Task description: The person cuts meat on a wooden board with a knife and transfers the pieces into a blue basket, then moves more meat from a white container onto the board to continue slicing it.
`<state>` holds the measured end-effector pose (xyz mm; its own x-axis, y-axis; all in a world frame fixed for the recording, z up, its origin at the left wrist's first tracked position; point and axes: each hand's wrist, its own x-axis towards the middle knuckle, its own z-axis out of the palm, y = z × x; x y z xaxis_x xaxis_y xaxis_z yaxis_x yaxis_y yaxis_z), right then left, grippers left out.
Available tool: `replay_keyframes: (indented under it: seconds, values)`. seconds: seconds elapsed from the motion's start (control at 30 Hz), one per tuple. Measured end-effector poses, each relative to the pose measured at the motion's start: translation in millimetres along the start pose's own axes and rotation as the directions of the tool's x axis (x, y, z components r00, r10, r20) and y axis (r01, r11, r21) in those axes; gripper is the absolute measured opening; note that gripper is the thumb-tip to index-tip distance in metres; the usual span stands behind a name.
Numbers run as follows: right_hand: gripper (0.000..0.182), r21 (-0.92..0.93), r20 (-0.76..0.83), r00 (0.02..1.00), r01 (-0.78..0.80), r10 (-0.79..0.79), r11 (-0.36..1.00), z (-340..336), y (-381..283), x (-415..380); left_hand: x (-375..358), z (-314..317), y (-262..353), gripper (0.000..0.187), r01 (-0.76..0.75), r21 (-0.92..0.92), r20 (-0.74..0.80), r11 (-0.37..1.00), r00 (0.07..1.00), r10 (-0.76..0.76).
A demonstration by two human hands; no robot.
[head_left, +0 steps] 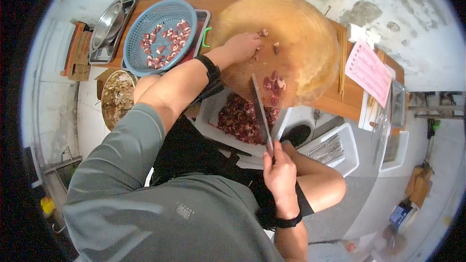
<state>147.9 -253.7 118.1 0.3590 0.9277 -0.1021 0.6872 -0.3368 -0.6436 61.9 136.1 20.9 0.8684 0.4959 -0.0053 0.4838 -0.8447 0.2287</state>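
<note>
My right hand (281, 172) is closed around the handle of a long knife (261, 109), its blade pointing away from me to the near edge of a round wooden chopping block (306, 34). On the block, my left hand (245, 47) has its fingers bent and close together, with a small piece of meat (262, 33) at the fingertips. Another piece of meat (276, 47) lies just right of that hand. Several red chunks of meat (274, 85) sit nearer the block's front edge. Below the blade, a white tub (206, 125) holds a heap of cut meat (238, 121).
A blue colander (133, 43) with meat pieces stands left on the wooden table (213, 2), near metal bowls (108, 23). On the right are thin skewers (341, 63), a pink printed sheet (369, 73) and a white bin of metal sticks (352, 153). A round stained container (118, 97) is at my left.
</note>
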Motion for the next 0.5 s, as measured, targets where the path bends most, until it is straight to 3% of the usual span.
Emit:
replay_keyframes:
  seconds: [0.03, 0.17, 0.23, 0.27, 0.33, 0.37, 0.43, 0.5]
  values:
    - [0.041, 0.019, -0.01, 0.999, -0.038, 0.038, 0.999, -2.5, 2.2, 2.4, -1.2, 0.2, 4.4, 0.03, 0.049, 0.004, 0.073, 0.999, 0.996, -0.049]
    - [0.041, 0.082, -0.083, 0.994, -0.066, 0.073, 0.994, -11.6, 6.3, 7.4, -40.9, 6.0, 34.3, 0.03, 0.055, -0.095, 0.02, 0.994, 0.998, -0.053]
    - [0.04, 0.138, -0.071, 0.993, -0.079, 0.089, 0.987, -10.8, 4.9, 8.1, -73.8, 18.3, 53.9, 0.028, -0.175, -0.28, -0.164, 0.944, 0.978, 0.133]
    - [0.039, 0.126, -0.057, 0.994, -0.082, 0.09, 0.989, -10.1, 3.3, 7.9, -85.2, 21.0, 62.3, 0.028, -0.169, -0.283, -0.163, 0.944, 0.979, 0.126]
    - [0.039, 0.109, -0.038, 0.995, -0.083, 0.087, 0.991, -7.5, 1.9, 7.5, -102.5, 23.0, 76.4, 0.023, -0.209, -0.293, -0.339, 0.933, 0.935, 0.104]
    - [0.04, 0.115, -0.05, 0.995, -0.077, 0.083, 0.99, -4.4, 2.8, 8.8, -106.4, 23.3, 79.3, 0.023, -0.209, -0.294, -0.341, 0.933, 0.935, 0.102]
    - [0.04, 0.117, -0.058, 0.995, -0.074, 0.081, 0.99, -3.0, 2.2, 7.3, -114.2, 24.8, 82.4, 0.024, -0.081, -0.456, -0.334, 0.886, 0.939, -0.086]
    - [0.041, 0.083, -0.06, 0.995, -0.069, 0.075, 0.994, -3.0, 0.2, 8.5, -116.7, 31.1, 77.0, 0.025, -0.111, -0.422, -0.342, 0.9, 0.939, -0.044]
